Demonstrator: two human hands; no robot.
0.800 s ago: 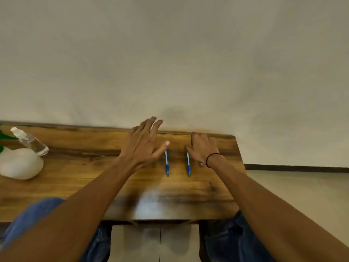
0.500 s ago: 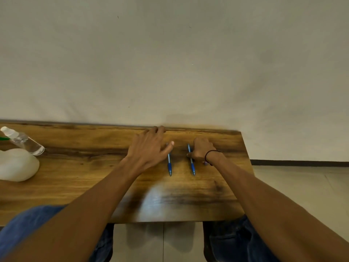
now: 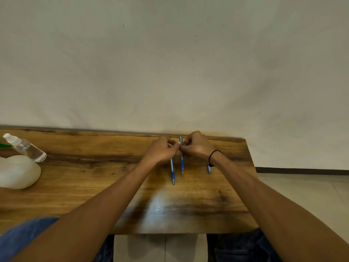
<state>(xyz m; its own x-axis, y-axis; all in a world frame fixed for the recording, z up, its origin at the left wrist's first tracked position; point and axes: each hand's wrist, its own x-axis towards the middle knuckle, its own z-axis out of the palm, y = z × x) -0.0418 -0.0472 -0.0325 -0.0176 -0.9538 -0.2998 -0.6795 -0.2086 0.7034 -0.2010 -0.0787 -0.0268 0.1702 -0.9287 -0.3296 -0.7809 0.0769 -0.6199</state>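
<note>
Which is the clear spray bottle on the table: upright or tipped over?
Tipped: the spray bottle lies slanted on the table, cap far left, by the white lump.

Soft, even and rather dim light fills the room. A pale glare patch (image 3: 160, 204) shines on the wooden table (image 3: 75, 186) near its front edge. Only faint shadows sit under the left hand (image 3: 162, 150) and right hand (image 3: 196, 146). The wide-angle lens bows the table's back edge and stretches the forearms toward the bottom corners, where blue cloth (image 3: 24, 237) smears. The blue pen (image 3: 181, 159) between the hands looks slightly soft.
</note>
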